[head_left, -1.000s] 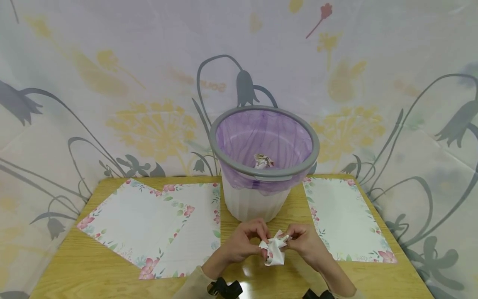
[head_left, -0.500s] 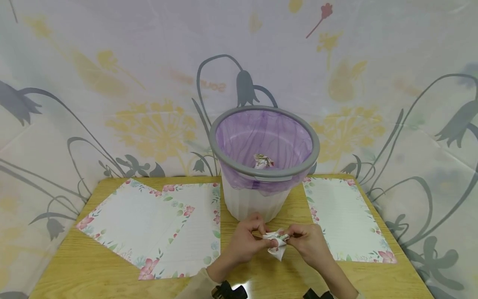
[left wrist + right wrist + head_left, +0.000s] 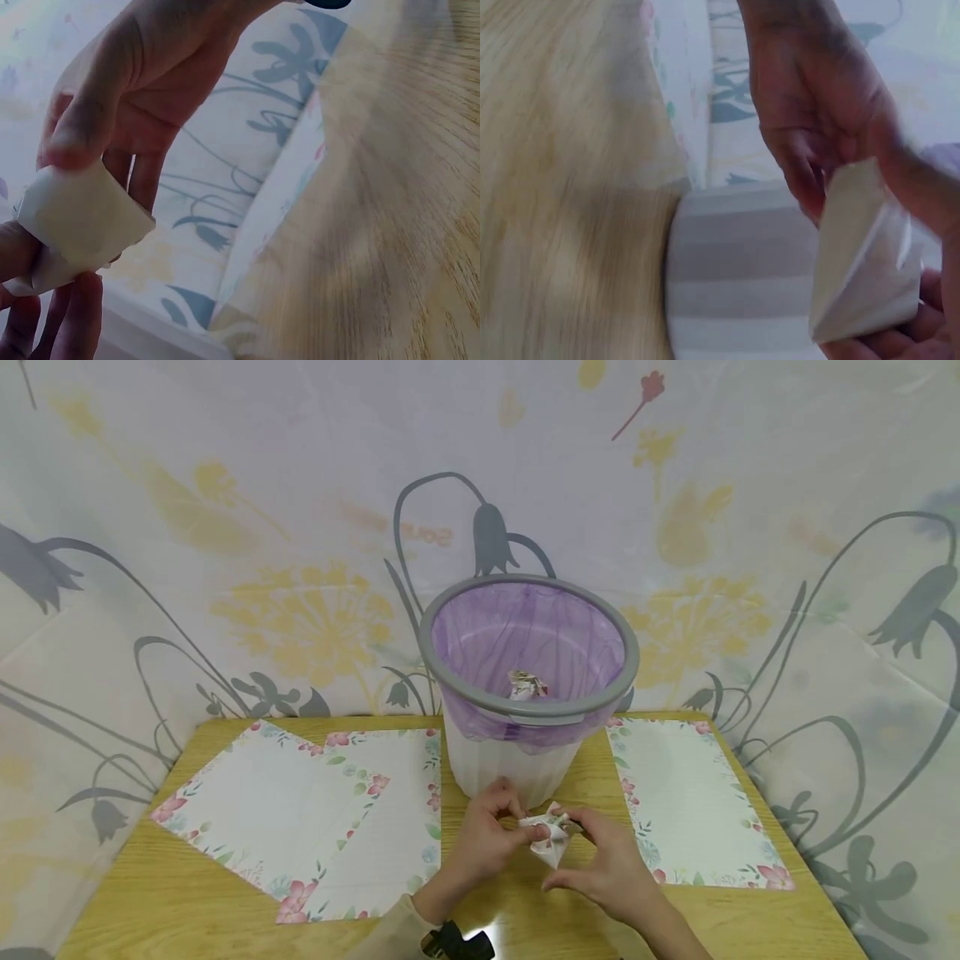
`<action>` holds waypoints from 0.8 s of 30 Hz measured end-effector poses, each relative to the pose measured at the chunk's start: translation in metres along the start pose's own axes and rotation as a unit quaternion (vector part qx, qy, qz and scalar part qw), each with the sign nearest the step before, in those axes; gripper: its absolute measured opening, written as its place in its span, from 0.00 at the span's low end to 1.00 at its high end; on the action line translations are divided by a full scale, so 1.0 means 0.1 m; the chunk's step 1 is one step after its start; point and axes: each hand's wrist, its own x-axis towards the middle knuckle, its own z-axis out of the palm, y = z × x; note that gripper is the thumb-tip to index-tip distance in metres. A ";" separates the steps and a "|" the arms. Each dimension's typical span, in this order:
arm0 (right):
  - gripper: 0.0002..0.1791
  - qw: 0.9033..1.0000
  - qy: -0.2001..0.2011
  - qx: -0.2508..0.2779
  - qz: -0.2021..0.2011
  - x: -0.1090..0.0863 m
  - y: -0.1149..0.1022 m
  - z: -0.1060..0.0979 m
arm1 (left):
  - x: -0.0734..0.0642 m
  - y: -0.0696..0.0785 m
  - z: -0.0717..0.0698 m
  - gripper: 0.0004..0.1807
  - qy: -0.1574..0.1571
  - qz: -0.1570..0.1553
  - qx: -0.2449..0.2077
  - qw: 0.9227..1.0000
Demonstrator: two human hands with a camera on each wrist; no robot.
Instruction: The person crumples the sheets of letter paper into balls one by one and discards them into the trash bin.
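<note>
the paper (image 3: 553, 847), a small folded piece in white with spots of pink and green print, is between the person's two grips, on the near side of the bin (image 3: 517, 768). one of its corners points toward the person. the left grip (image 3: 486, 837) is clamped on the paper, thumb laid across its near face and fingers behind. the right grip (image 3: 611, 864) has thumb and forefinger well apart; the forefinger's tip meets the paper's right side, while the thumb tip lies just beside the lower corner. both wrist views show the paper as a pale, pointed form with flat faces, the fingers partly hidden behind it.

the bin stands upright on the worktop (image 3: 135, 902), white and ribbed, with a grey rim (image 3: 528, 706) and a purple liner (image 3: 525, 618) folded out over its edge. inside it lies a wad (image 3: 527, 685), crumpled, with coloured print. to the left of the bin, a tilted sheet (image 3: 262, 810) overlaps a straighter sheet (image 3: 397, 843); to the right lies a third sheet (image 3: 690, 802). all three have flowered borders. a black band (image 3: 456, 941) sits at the left wrist, by a pale sleeve (image 3: 393, 928). behind the worktop hangs a backdrop (image 3: 225, 435) printed with grey and yellow flowers.
</note>
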 end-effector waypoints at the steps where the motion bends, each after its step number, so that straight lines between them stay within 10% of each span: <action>1: 0.36 1.000 0.016 -0.023 -0.014 0.00 -0.01 0.02 | 0.00 0.01 0.01 0.21 0.007 0.002 0.010 1.000; 6: 0.29 0.992 0.063 -0.070 -0.081 0.02 -0.03 0.08 | -0.01 0.03 0.04 0.24 0.035 -0.004 0.039 0.999; 17: 0.20 0.990 0.096 -0.044 -0.097 0.00 -0.07 0.14 | -0.05 0.14 0.07 0.18 0.076 -0.096 0.019 0.992; 24: 0.13 0.988 0.084 0.129 0.027 -0.01 -0.12 0.09 | -0.06 0.16 0.01 0.17 0.006 0.003 -0.022 1.000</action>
